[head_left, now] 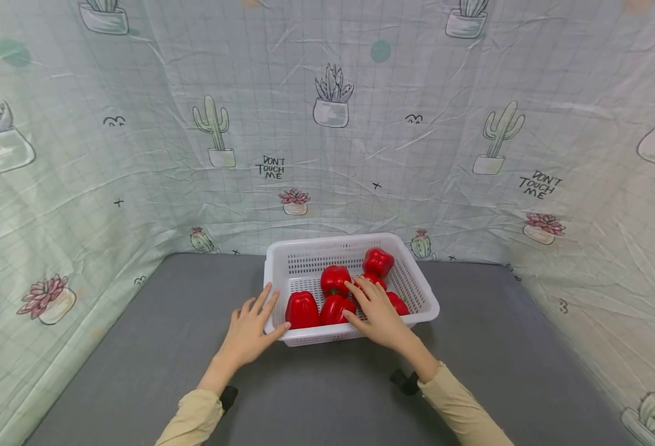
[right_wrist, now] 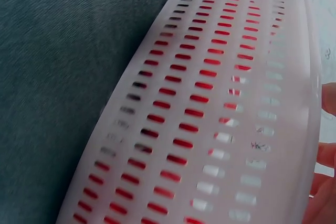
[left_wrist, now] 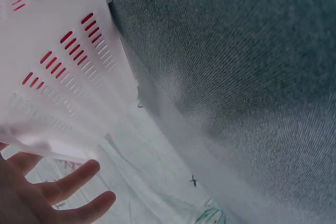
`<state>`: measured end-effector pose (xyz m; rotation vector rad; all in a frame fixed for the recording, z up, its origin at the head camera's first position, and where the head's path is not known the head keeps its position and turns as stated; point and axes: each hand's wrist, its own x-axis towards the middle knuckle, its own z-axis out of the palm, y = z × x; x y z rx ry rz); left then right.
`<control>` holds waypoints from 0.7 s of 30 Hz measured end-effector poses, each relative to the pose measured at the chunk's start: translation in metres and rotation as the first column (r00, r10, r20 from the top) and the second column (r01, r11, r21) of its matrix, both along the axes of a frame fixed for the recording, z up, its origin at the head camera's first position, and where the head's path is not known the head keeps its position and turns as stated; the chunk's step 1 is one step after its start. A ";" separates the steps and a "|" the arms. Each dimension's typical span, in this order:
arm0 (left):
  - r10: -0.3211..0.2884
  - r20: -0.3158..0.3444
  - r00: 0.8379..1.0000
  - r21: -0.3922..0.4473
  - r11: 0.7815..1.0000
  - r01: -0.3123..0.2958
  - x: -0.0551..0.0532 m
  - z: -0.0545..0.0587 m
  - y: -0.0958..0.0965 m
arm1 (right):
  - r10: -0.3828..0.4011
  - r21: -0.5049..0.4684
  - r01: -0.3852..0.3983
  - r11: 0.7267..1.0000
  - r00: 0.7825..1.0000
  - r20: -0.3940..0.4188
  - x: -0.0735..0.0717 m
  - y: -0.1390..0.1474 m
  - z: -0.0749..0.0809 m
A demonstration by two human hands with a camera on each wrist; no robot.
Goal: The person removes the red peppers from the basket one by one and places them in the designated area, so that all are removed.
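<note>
A white slatted plastic basket (head_left: 316,337) holds several red bell peppers, among them one at the front left (head_left: 302,310) and one at the back right (head_left: 379,262). My left hand (head_left: 247,333) is at the basket's left front corner, fingers spread, thumb along the rim. In the left wrist view its fingers (left_wrist: 76,179) show beside the basket wall. Over the front rim reaches my right hand (head_left: 382,316), its fingers extended above the peppers. Its fingertips are close to the front middle pepper (head_left: 335,308) and the one behind it (head_left: 335,280). The hand partly hides other peppers.
The basket stands on a grey tabletop (head_left: 327,396) near its back edge. A pale curtain (head_left: 327,179) with cactus prints hangs behind the table and along both sides. Each wrist wears a dark strap, such as the right one (head_left: 405,382).
</note>
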<state>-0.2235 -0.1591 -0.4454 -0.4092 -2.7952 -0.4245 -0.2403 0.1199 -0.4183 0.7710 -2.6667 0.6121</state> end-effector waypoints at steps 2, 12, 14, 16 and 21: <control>0.004 0.003 1.000 0.001 1.000 -0.004 0.000 0.000 0.000 | 0.001 0.007 -0.001 1.000 1.000 0.001 -0.002 -0.004 -0.001; 0.015 0.003 1.000 -0.021 1.000 -0.015 0.002 0.002 0.001 | 0.042 -0.007 -0.042 0.999 0.999 0.012 -0.010 -0.034 -0.001; 0.014 -0.003 1.000 -0.023 1.000 -0.014 0.002 0.002 0.002 | 0.055 0.007 -0.055 0.998 0.998 -0.009 -0.011 -0.040 0.000; 0.012 -0.007 1.000 -0.024 1.000 -0.013 0.002 0.002 0.002 | 0.069 0.030 -0.068 0.997 0.997 -0.037 -0.013 -0.046 0.000; 0.006 -0.010 1.000 -0.024 1.000 -0.006 0.002 0.003 0.002 | 0.086 0.077 -0.079 0.994 0.992 -0.093 -0.016 -0.060 0.000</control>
